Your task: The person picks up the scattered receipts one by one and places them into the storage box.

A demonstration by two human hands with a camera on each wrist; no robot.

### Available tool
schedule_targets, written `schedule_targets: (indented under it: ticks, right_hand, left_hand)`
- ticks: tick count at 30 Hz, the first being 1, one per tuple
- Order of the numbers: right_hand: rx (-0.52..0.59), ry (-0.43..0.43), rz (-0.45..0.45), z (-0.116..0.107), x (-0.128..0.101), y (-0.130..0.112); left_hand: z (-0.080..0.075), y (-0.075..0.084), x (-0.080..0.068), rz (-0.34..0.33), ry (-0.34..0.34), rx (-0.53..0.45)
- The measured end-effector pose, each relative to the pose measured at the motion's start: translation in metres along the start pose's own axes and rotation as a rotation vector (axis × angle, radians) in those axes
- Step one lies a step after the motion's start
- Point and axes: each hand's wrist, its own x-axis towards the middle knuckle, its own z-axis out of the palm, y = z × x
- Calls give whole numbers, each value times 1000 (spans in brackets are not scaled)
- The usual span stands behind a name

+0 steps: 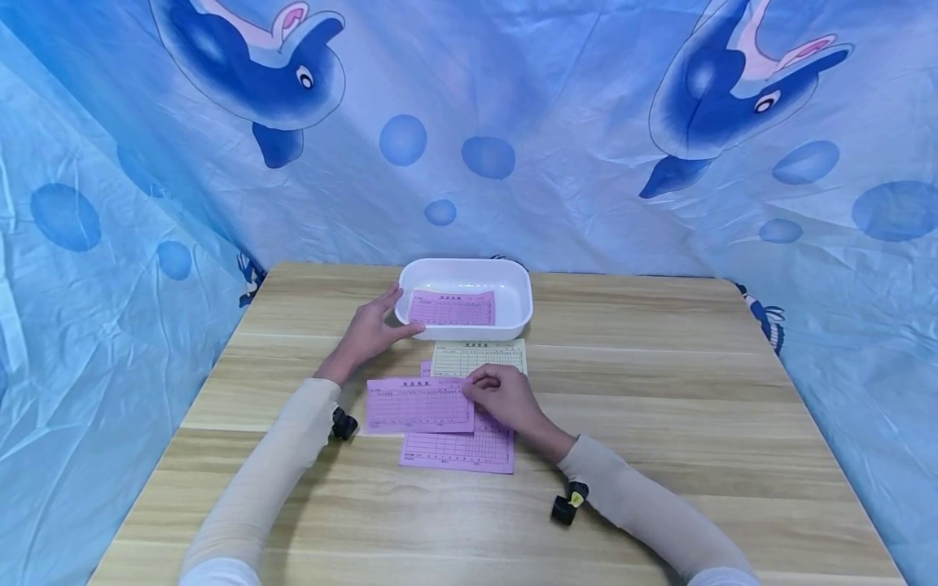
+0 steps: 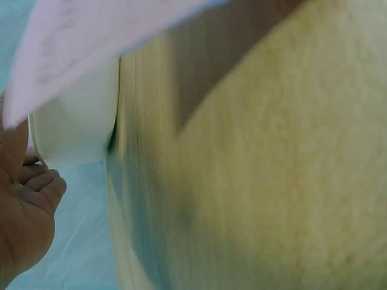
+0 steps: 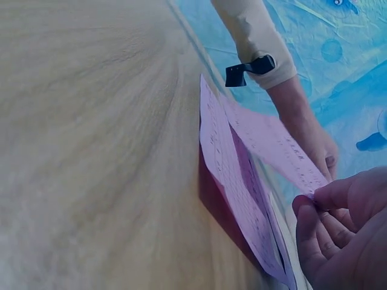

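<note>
Paper forms lay in a loose pile near the middle of the worktop point(image 1: 659, 423), and the right hand point(image 1: 506, 399) pinched the corner of the top pink slip point(image 1: 418, 404) between thumb and curled fingers; the right wrist view showed that corner lifted off the sheet beneath. Under it sat a second pink slip point(image 1: 462, 450), and a yellow form point(image 1: 479, 356) lay just behind, nearer the white tray point(image 1: 513, 281). The left hand point(image 1: 366, 332) rested with relaxed, mostly straight fingers against the tray's left end, thumb along its front wall, steadying it rather than gripping. One pink form point(image 1: 452, 308) already lay flat inside the tray. Risk here seemed to lie in the thinness of the sheets: the pinch might catch the lower pink slip as well, so that two rose together, or the lifted slip might drag its neighbours out of place across the wood. A grip at one corner only could also let the paper fold or flutter and land crooked over the tray rim. The left wrist view was too blurred to show how firmly the tray was held.
</note>
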Motion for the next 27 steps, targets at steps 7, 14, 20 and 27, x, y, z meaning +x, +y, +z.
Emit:
schedule_targets:
  ticks: [7,14,20,27]
  right_hand:
    - [15,22,-4,-8,-1,-3]
    - [46,43,20,-20,-2,-9]
    - [47,59,-22,-30,-1,-15]
    - [21,56,-78,-44,3,-27]
  left_hand:
    - [0,-1,0,0,-3,0]
    - [0,0,-1,2,-12,11]
    - [0,0,-1,3,-11,9]
    - [0,1,-1,0,-15,2]
